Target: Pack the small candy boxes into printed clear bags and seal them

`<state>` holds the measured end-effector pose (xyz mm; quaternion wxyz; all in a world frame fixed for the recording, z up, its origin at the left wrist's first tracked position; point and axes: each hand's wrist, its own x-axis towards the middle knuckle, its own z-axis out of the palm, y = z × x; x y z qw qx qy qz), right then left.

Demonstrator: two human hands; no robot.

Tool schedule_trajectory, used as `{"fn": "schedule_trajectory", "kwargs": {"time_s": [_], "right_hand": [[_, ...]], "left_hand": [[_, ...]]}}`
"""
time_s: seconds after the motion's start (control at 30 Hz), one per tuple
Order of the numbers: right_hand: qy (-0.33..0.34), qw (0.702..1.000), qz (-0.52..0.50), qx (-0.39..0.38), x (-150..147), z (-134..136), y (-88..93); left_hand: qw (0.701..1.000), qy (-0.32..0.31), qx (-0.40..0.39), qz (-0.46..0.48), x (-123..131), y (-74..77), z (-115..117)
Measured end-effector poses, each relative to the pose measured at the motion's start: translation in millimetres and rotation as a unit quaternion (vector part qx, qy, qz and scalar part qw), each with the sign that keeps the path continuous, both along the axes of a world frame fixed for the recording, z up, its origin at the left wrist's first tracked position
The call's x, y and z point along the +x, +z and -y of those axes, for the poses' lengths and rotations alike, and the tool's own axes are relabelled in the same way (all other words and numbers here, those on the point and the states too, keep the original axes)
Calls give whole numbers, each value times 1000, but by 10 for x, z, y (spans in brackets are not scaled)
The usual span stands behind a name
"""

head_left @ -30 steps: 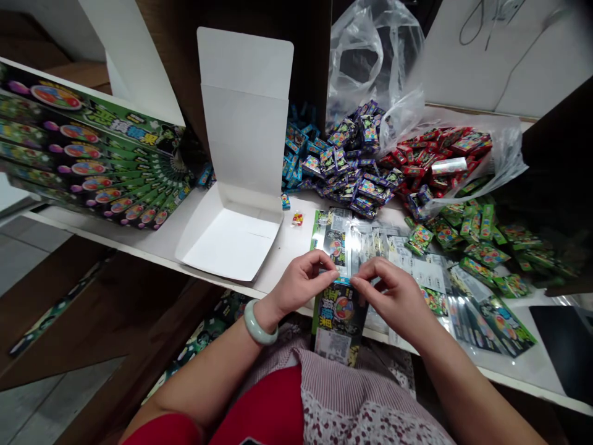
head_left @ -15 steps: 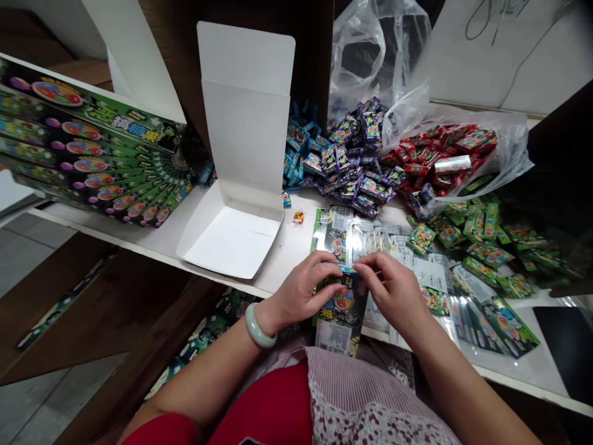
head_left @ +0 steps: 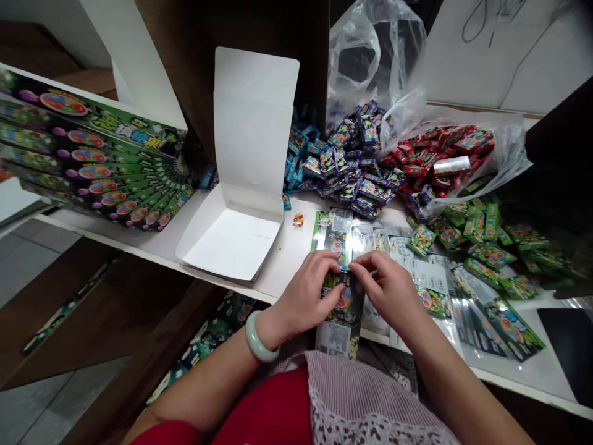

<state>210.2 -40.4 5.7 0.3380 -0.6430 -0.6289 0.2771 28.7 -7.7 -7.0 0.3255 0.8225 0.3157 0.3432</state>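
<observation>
"Two hands at work, but what lies nearest?"

"A striped apron at the bottom centre, then a dark printed packet jutting past the front edge of the table, just below mid-frame."

"And the fingers?"

"The right hand pinches a small blue piece between its fingertips, at the packet's upper end, near the middle of the frame. The left hand curls at the other side of it, thumb standing apart; I can't tell whether those fingers grip anything."

"How would that blue piece handle?"

"Light, I'd guess: probably thin card, stiff along its edges, easily crushed, perhaps a little slick. I'd take it by the ends with fingertips, never squeezing the middle."

"Beyond the hands?"

"Flat clear sleeves right of centre; a candy sachet beside the open white box, left of centre."

"Farther still?"

"Heaps of purple boxes and red boxes toward the upper right, with clear plastic around them."
</observation>
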Motion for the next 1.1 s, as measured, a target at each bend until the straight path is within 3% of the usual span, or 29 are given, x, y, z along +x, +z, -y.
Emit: {"fn": "schedule_trajectory", "kwargs": {"time_s": [0.2, 0.43, 0.63, 0.83, 1.1], "right_hand": [[-6, 994, -100, -50, -30, -25, 62], [1, 964, -261, -57, 66, -15, -67], [12, 979, -191, -62, 167, 40, 21], [59, 970, -179, -152, 307, 9, 111], [19, 995, -78, -58, 221, 39, 81]], "left_hand": [[992, -7, -104, 78, 88, 27, 30], [988, -31, -123, 84, 133, 3, 45], [990, -28, -115, 83, 168, -1, 61], [990, -20, -121, 75, 184, 23, 45], [987, -22, -138, 80, 191, -4, 30]]}}
